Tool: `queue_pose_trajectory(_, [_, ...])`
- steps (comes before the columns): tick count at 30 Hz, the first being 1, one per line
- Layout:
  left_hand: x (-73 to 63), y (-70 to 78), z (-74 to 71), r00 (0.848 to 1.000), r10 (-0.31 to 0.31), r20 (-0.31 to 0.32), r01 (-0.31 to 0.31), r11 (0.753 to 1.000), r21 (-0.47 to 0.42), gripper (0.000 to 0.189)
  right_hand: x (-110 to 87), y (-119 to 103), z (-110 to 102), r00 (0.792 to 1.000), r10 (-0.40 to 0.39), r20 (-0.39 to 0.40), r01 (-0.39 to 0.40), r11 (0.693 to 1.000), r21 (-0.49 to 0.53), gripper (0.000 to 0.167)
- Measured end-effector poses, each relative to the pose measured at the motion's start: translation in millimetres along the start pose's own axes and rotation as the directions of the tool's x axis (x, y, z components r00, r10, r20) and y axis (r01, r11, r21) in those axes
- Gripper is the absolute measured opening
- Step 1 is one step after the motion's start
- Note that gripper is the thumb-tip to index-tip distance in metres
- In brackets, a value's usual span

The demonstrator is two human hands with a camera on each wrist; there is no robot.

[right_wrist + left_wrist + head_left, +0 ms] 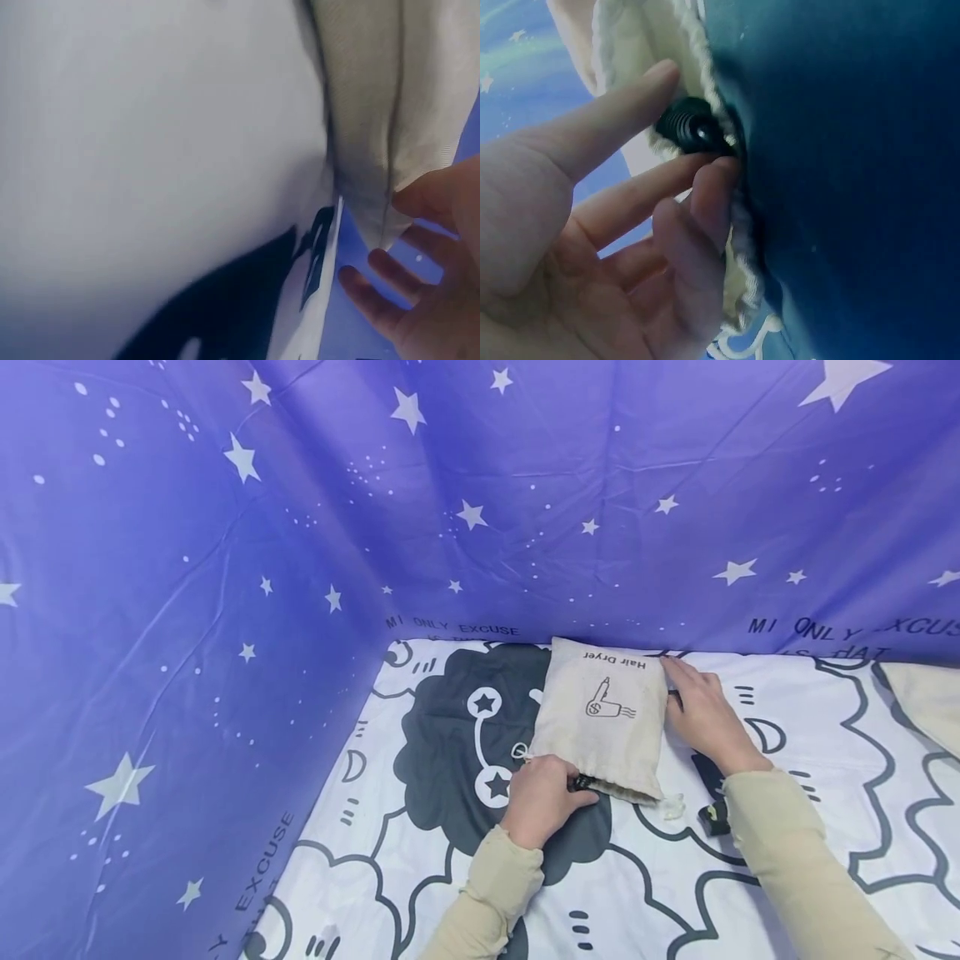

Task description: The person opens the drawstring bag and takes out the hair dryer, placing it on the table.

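Observation:
A beige cloth drawstring bag (600,727) lies on the printed cloth, marked "Hair Dryer" with a dryer drawing, its mouth toward me. At the mouth, my left hand (540,797) has thumb and fingers about a black ribbed cord end (686,124) that shows in the opening. The index and middle fingertips meet where this piece tapers, right at the gathered rim; the rest is hidden inside. White drawstring (520,750) loops out beside that hand. My right hand (705,714) touches the bag's far right corner, thumb on the side seam and other fingers loosely extended.
A small black bundle (716,817) lies by my right forearm, next to a small translucent piece (672,807). Another beige cloth (926,697) sits at the right edge. Purple star-printed fabric (480,518) rises behind and on the left.

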State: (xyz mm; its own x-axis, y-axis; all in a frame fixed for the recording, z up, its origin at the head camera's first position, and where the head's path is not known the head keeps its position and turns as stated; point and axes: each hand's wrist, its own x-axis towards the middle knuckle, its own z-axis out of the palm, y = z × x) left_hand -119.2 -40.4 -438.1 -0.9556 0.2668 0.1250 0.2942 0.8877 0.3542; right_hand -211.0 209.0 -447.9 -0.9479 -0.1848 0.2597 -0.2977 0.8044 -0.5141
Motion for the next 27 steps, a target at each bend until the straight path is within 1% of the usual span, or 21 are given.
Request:
queue_pose_trajectory(3, [0.0, 3.6, 3.8, 0.999, -0.009, -0.045, 0.01, 1.0, 0.01, 0.025, 0.6, 2, 0, 1.0, -0.005, 0.006, 0.005, 1.0, -0.01, 0.053])
queue_pose_trajectory(6, [1.0, 5.6, 6.3, 0.997, -0.017, -0.076, 0.02, 0.999, 0.029, 0.025, 2.3, 1, 0, 1.0, 0.023, 0.011, -0.023, 1.0, -0.012, 0.053])
queue_pose_trajectory(10, [2.6, 5.5, 8.2, 0.994, -0.005, -0.109, 0.01, 0.999, 0.042, 0.029, 5.6, -2, 0, 0.998, 0.061, 0.025, -0.061, 0.998, -0.013, 0.051])
queue_pose_trajectory(13, [3.8, 4.0, 10.1, 0.993, 0.001, -0.116, 0.004, 0.999, 0.043, 0.028, 8.2, -3, 1, 0.996, 0.075, 0.041, -0.074, 0.997, -0.011, 0.05])
queue_pose_trajectory(16, [5.0, 2.5, 11.1, 0.994, 0.0, -0.11, 0.005, 0.999, 0.045, 0.026, 11.2, -2, 2, 0.996, 0.067, 0.05, -0.067, 0.998, -0.006, 0.048])
queue_pose_trajectory(18, [5.6, 1.2, 11.6, 0.994, 0.01, -0.105, -0.005, 0.999, 0.042, 0.024, 12.3, 0, 2, 0.997, 0.064, 0.048, -0.063, 0.998, -0.009, 0.047])
queue_pose_trajectory(21, [5.7, -2.0, 10.5, 0.995, 0.03, -0.092, -0.027, 0.999, 0.034, 0.027, 13.3, 4, 2, 0.998, 0.05, 0.031, -0.049, 0.998, -0.027, 0.043])
queue_pose_trajectory(24, [5.2, -6.7, 7.9, 0.995, 0.051, -0.091, -0.048, 0.998, 0.045, 0.025, 14.0, 9, 1, 1.0, 0.029, 0.007, -0.028, 0.999, -0.043, 0.039])
queue_pose_trajectory(27, [4.9, -12.6, 2.9, 0.993, 0.068, -0.1, -0.063, 0.997, 0.047, 0.016, 15.4, 11, 1, 1.0, 0.016, -0.017, -0.017, 0.999, -0.043, 0.035])
